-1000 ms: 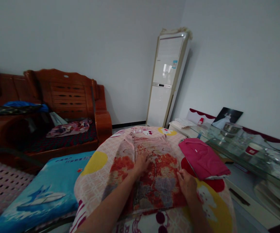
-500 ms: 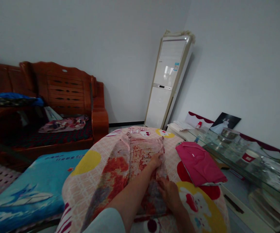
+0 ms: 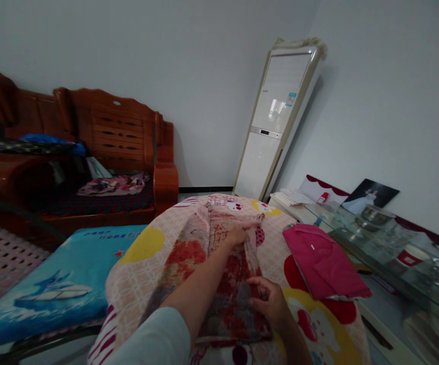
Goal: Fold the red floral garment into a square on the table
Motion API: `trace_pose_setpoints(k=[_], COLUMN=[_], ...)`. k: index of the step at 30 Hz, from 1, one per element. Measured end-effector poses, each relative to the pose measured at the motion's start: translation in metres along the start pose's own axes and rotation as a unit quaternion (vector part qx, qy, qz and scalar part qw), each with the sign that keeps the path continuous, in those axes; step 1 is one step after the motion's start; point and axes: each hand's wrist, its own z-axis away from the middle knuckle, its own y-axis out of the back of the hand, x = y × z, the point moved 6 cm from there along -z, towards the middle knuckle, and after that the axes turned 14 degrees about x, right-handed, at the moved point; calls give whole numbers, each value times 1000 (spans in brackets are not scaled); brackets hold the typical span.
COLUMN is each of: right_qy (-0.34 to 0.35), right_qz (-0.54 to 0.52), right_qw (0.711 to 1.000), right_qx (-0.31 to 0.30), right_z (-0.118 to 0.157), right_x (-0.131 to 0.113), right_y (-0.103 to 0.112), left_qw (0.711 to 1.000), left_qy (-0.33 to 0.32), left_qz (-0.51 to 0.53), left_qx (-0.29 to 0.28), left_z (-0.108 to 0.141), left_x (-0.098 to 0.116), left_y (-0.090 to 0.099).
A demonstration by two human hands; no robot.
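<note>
A thin garment (image 3: 194, 256) in pale pink, grey and rust-red lies on the round table, with a long sleeve or side panel stretched toward the lower left. My left hand (image 3: 238, 234) rests on its upper right part, fingers extended toward the right edge. Lower down, my right hand (image 3: 274, 302) is at the garment's right edge, thumb and forefinger apart with no cloth visibly pinched between them. To the right is a folded magenta garment (image 3: 324, 261), which neither hand touches.
A patterned cloth covers the round table (image 3: 139, 263). Left of it are a blue cushion (image 3: 59, 289) and a wooden sofa (image 3: 116, 137) with clothes on it. A tall air conditioner (image 3: 276, 116) stands behind. A glass shelf (image 3: 379, 253) with bowls and a cup is at the right.
The view has turned slightly left. My left hand's fingers have stretched out over the garment's right edge. The thumb and forefinger of my right hand have parted.
</note>
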Motion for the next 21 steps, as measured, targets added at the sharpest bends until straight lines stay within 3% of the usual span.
trace_pose_setpoints(k=[4, 9, 12, 16, 21], right_qy=[23, 28, 2, -56, -105], right_qz=[88, 166, 125, 20, -6], right_qw=[995, 983, 988, 983, 967], right_qx=[-35, -72, -93, -175, -230], right_z=[9, 17, 19, 25, 33], right_x=[-15, -25, -19, -8, -4], right_y=[-25, -50, -51, -56, -74], left_qw=[998, 995, 993, 992, 989], left_qy=[31, 47, 48, 40, 13], left_qz=[-43, -81, -99, -121, -144], left_qx=[23, 38, 33, 26, 21], left_z=[12, 23, 22, 25, 34], left_x=[-32, -47, -47, -49, -52], left_y=[34, 43, 45, 56, 68])
